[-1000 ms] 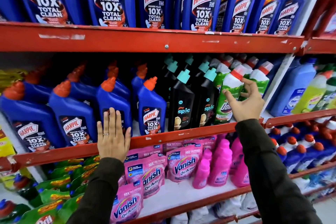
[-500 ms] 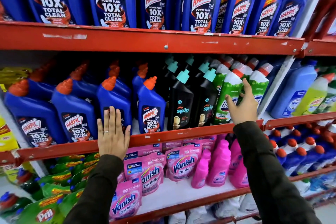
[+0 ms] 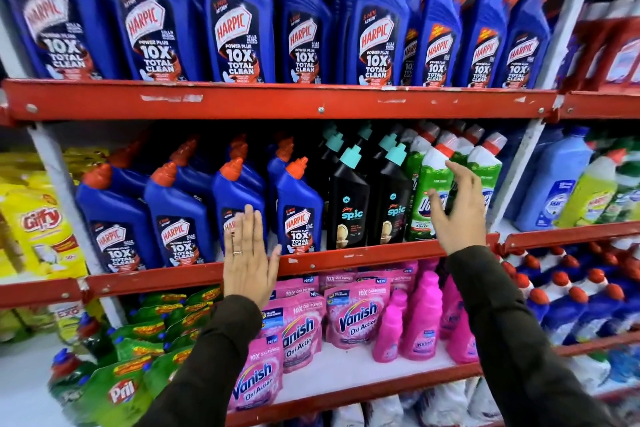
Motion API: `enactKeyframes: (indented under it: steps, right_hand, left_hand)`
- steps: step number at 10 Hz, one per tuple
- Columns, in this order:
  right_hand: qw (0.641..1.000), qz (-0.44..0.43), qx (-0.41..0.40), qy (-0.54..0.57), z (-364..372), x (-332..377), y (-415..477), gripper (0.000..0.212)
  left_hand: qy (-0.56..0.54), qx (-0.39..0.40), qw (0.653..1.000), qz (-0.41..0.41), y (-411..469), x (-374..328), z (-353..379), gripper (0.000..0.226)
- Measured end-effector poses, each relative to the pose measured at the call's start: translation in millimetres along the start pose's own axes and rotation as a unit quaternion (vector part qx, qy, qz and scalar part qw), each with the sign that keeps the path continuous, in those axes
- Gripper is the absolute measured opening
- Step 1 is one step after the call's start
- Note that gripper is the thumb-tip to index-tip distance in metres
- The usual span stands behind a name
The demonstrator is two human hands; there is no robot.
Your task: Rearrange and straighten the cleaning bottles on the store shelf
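Note:
On the middle red shelf [image 3: 346, 258] stand blue Harpic bottles [image 3: 299, 211] with orange caps, black Spic bottles [image 3: 348, 204] with teal caps, and green bottles [image 3: 431, 184] with red-and-white caps. My left hand [image 3: 247, 253] is flat, fingers together and pointing up, over the shelf lip and the front of the third Harpic bottle [image 3: 235, 191]. My right hand [image 3: 457, 208] hovers in front of the green bottles with its fingers spread, closed around nothing. Both sleeves are dark.
Taller Harpic bottles [image 3: 239, 31] fill the top shelf. Below are pink Vanish pouches [image 3: 356, 319], pink bottles [image 3: 420, 315] and green Pril pouches [image 3: 121, 388]. Yellow Giffy packs [image 3: 41, 225] sit in the left bay. Light blue bottles [image 3: 554, 191] stand in the right bay.
My right hand has come off the green bottles and its fingers have spread. My left hand stays flat against the Harpic bottle. The view has tilted upward a little.

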State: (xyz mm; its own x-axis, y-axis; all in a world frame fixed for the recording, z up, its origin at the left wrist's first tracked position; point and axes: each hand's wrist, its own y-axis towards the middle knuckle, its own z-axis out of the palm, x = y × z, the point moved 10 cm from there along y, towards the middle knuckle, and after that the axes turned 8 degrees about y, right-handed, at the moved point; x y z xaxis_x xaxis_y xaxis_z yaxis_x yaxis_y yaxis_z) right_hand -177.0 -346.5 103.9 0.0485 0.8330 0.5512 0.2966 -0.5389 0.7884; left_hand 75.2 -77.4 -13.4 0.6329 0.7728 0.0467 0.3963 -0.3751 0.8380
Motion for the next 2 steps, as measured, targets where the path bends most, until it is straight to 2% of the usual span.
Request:
enactKeyframes:
  steps: [1, 2]
  right_hand:
    - [0.999, -0.052, -0.01, 0.006, -5.4, 41.3, 13.9, 0.045]
    - [0.99, -0.136, -0.02, -0.045, -7.9, 98.9, 32.0, 0.045]
  left_hand:
    - [-0.011, -0.044, 0.998, 0.032, 35.1, -24.6, -47.8, 0.076]
    - [-0.04, -0.086, 0.994, 0.053, 91.2, -45.4, -103.1, 0.073]
